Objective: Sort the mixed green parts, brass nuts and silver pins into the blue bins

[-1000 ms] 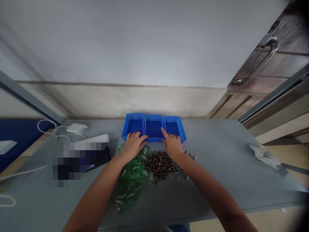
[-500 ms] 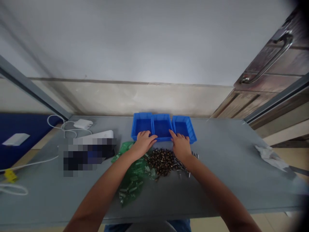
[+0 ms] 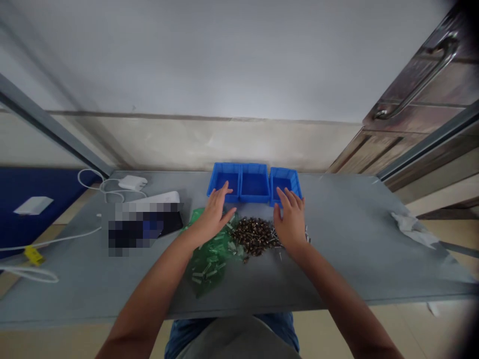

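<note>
Three blue plastic bins stand in a row at the back of the table: a left bin (image 3: 211, 185), a middle bin (image 3: 255, 198) and a right bin (image 3: 296, 180). My left hand (image 3: 214, 213), fingers apart and holding nothing, is in front of the left bin and above a green plastic bag (image 3: 209, 271) with small clear pieces. My right hand (image 3: 291, 219) is open at the front of the right bin, over a pile of silvery screw-like pieces (image 3: 276, 241). Between the hands lies a heap of small bronze-coloured metal parts (image 3: 252, 235).
On the left of the grey table (image 3: 355, 249) are a white charger (image 3: 132, 183) with its cable, a white device (image 3: 164, 198) and a blurred-out dark object (image 3: 140, 232). A crumpled white tissue (image 3: 413, 230) lies at the right. A wall (image 3: 239, 144) rises behind the bins.
Both hands have come away from the bins' front edges, and their fingers have spread. The right bin's front now sits nearer the middle bin. My view has shifted slightly.
</note>
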`<action>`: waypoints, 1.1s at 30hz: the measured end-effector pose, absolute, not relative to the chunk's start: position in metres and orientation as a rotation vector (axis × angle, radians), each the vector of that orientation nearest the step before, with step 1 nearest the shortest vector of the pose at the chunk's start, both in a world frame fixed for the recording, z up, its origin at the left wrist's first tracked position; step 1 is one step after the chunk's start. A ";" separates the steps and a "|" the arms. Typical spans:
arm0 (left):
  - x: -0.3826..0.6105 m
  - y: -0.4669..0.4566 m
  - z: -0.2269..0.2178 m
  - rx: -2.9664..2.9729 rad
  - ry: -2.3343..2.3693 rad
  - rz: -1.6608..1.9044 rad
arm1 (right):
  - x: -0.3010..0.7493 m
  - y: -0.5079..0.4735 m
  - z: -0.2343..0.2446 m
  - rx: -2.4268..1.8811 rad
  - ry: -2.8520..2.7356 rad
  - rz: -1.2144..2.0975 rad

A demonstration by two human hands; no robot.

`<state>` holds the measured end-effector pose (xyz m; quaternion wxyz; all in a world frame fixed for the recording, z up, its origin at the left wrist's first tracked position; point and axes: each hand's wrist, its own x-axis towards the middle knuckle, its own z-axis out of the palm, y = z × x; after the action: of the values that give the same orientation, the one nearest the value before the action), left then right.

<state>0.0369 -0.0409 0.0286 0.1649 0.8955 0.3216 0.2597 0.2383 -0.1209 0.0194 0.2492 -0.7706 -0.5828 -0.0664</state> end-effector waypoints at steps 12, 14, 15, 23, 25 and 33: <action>-0.036 -0.128 -0.007 2.667 0.864 0.248 | 0.155 -0.171 -0.015 -1.910 -2.043 0.095; -0.031 -0.125 -0.012 2.705 0.844 0.280 | 0.159 -0.170 -0.016 -1.937 -2.046 0.083; -0.029 -0.123 -0.013 2.724 0.832 0.290 | 0.161 -0.169 -0.016 -1.947 -2.046 0.075; -0.019 -0.112 -0.017 2.792 0.778 0.228 | 0.172 -0.162 -0.020 -2.039 -1.967 0.042; -0.015 -0.110 -0.016 2.793 0.778 0.213 | 0.174 -0.160 -0.023 -2.044 -1.947 0.031; -0.014 -0.107 -0.001 2.643 0.785 0.212 | 0.173 -0.155 -0.015 -1.948 -1.868 -0.003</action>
<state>-0.0137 -0.1068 -0.0010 0.1869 0.9389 0.2790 0.0752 0.1727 -0.1546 -0.0154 0.2195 -0.7042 -0.6752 -0.0010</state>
